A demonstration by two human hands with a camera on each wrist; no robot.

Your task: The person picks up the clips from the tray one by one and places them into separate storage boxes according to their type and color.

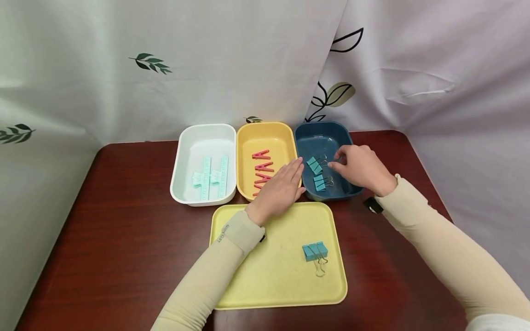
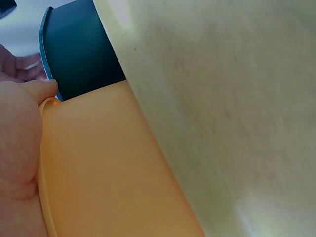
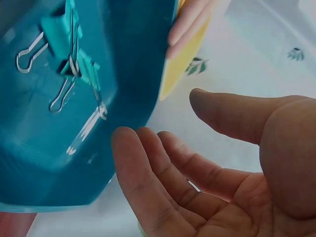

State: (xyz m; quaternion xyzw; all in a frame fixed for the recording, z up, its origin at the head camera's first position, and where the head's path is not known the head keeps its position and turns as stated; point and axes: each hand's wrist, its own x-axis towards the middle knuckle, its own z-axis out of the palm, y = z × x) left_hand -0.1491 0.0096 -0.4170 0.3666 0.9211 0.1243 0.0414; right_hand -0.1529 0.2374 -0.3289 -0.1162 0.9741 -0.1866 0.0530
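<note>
My left hand [image 1: 279, 188] lies with straight fingers over the front right of the orange-yellow bin [image 1: 265, 134], its fingertips at the rim beside the navy blue bin [image 1: 316, 135]. Over the right side of the blue bin hovers my right hand [image 1: 362, 168], thumb and fingers apart and nothing between them. Teal binder clips [image 1: 319, 183] with wire handles lie inside that bin, just left of the right fingertips. In the right wrist view, the clips [image 3: 59, 37] overlap one another. Another teal binder clip [image 1: 315, 252] lies on the yellow tray [image 1: 281, 285].
Several red clothespins [image 1: 263, 167] lie in the orange-yellow bin, partly hidden by the left hand. A white bin [image 1: 188, 147] at the left holds two mint-green ruler-like clips [image 1: 205, 177]. The bins stand side by side before a patterned curtain [image 1: 207, 69] on a dark red-brown table [image 1: 124, 220].
</note>
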